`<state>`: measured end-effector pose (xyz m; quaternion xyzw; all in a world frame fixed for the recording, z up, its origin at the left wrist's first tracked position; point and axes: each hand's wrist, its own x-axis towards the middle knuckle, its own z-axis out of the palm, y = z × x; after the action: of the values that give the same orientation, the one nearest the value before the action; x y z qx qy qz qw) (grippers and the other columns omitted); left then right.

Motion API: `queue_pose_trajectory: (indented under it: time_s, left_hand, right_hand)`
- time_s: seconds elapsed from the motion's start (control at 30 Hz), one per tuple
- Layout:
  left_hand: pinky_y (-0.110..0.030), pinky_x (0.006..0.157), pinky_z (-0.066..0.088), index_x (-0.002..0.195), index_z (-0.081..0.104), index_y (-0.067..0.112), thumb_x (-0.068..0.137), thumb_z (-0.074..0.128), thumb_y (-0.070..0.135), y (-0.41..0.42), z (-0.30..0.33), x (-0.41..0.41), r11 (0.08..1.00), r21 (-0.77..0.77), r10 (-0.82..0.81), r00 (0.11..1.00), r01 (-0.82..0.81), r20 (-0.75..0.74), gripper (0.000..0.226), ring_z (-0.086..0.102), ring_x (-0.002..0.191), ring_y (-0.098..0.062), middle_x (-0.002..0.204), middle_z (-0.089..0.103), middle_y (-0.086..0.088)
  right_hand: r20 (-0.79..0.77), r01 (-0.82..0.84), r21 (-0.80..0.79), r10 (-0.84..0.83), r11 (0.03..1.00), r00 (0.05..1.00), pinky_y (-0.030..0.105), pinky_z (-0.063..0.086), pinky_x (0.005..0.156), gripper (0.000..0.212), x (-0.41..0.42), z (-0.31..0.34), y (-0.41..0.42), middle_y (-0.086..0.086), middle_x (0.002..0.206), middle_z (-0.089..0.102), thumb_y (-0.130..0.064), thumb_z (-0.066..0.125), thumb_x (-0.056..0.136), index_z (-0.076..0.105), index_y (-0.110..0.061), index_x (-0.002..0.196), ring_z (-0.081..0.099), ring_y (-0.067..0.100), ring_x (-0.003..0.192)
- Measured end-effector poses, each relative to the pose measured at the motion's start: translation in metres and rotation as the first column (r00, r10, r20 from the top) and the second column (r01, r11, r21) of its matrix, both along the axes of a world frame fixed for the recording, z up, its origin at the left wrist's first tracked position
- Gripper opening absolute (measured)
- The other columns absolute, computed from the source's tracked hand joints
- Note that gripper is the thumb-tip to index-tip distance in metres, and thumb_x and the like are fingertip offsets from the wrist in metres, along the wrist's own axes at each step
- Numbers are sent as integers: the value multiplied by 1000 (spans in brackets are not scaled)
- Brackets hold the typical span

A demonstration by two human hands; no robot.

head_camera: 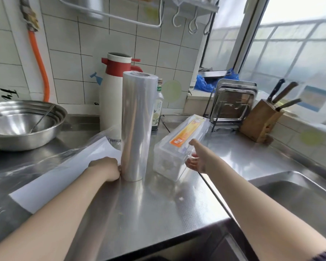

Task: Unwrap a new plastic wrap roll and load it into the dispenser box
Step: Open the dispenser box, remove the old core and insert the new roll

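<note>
Plastic wrap roll (137, 125) stands upright on the steel counter (158, 213) at the centre of the frame, already bare, and its removed wrapper sheet (64, 176) lies flat to the lower left of it. Left hand (106, 168) rests against the base of the roll with the fingers curled at its foot; whether they truly grip it or only steady it I cannot tell, because the fingertips are hidden behind the roll. Right hand (196, 161) is spread, thumb up and palm turned to the near end of the clear dispenser box (181, 146), which lies closed on the counter just right of the roll; it seems to be just at the box, but contact is not sure. I judge the next step is opening the box. Risk here is the tall roll: it is held only at the bottom, so a small push from either arm can tip it toward the thermos (115, 95) and the bottle (157, 108) behind it, or it can roll to the sink (299, 200) at the lower right. Box may also slide on the smooth steel if the lid is pulled with one hand. Latch or hinge of the box is hard to make out through the clear plastic, and what is inside it is not clear.
</note>
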<state>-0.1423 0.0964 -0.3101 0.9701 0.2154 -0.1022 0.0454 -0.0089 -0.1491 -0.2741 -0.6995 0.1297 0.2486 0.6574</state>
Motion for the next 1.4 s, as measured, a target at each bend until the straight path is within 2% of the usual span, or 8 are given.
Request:
queue_pose_trajectory:
  time_s: [0.23, 0.47, 0.57, 0.8, 0.97, 1.1, 1.2, 1.4]
  left_hand:
    - [-30, 83, 43, 106, 60, 18, 84, 50, 18, -33, 21, -17, 992, 70, 93, 991, -101, 99, 23, 59, 102, -23, 105, 61, -1]
    - [-32, 84, 41, 119, 55, 14, 86, 44, 14, -82, 54, -32, 987, 158, -11, 997, -2, 79, 35, 55, 111, -25, 120, 57, -4]
    - [-30, 74, 39, 112, 57, 14, 86, 45, 13, -101, 67, -39, 989, 142, -69, 986, 47, 155, 29, 57, 105, -27, 114, 58, -5]
    - [-30, 65, 37, 88, 47, 14, 95, 43, 27, -129, 83, -52, 980, 122, -192, 908, 157, 373, 15, 48, 80, -26, 90, 54, -6]
    - [-34, 85, 47, 123, 49, 11, 88, 51, 47, -141, 74, -46, 929, -57, -343, 909, 366, 238, 50, 55, 110, -29, 131, 49, -13]
    - [-44, 104, 40, 146, 18, 9, 92, 48, 26, -148, 60, -36, 918, 59, -395, 911, 391, 114, 64, 36, 131, -45, 155, 12, -16]
    - [-49, 105, 38, 145, 18, 8, 93, 50, 27, -152, 57, -26, 921, 97, -388, 912, 378, 135, 65, 28, 133, -51, 155, 9, -18]
    - [-50, 107, 35, 143, 15, 4, 93, 51, 28, -159, 53, 1, 908, 206, -396, 907, 364, 141, 66, 41, 125, -50, 147, 23, -25]
  right_hand:
    - [-21, -40, -16, 39, 999, 999, 28, 54, 45, 42, -39, 4, -12, 15, 74, 58, -32, 57, 85, 43, 2, 105, 61, 22, 54]
    - [-34, 25, 20, -25, 999, 999, 29, 57, 47, 46, -85, 8, -11, 19, 102, 63, -34, 55, 88, 41, -1, 116, 63, 22, 60]
    - [-35, 74, 33, -73, 997, 997, 30, 57, 46, 55, -99, 6, -8, 19, 126, 56, -38, 57, 87, 40, -6, 129, 63, 22, 65]
    - [-61, 198, 161, -190, 967, 980, 29, 54, 38, 55, -130, 6, 6, 18, 135, 45, -45, 53, 92, 40, -13, 135, 59, 23, 73]
    - [-158, 268, 334, -227, 903, 961, 38, 58, 55, 57, -137, 4, 11, 17, 123, 52, -38, 58, 91, 39, -10, 136, 63, 30, 72]
    - [-154, 226, 321, -185, 920, 971, 41, 55, 70, 53, -133, 3, 2, 22, 133, 46, -32, 55, 92, 38, -5, 135, 64, 31, 92]
    - [-116, 106, 257, -78, 960, 990, 41, 53, 77, 37, -123, 3, -18, 20, 110, 55, -27, 49, 95, 46, 0, 120, 59, 33, 106]
    - [134, 162, 4, -161, 987, 978, 29, 53, 52, 18, -93, 5, -76, 11, 70, 50, -6, 44, 92, 48, -5, 75, 50, 20, 58]
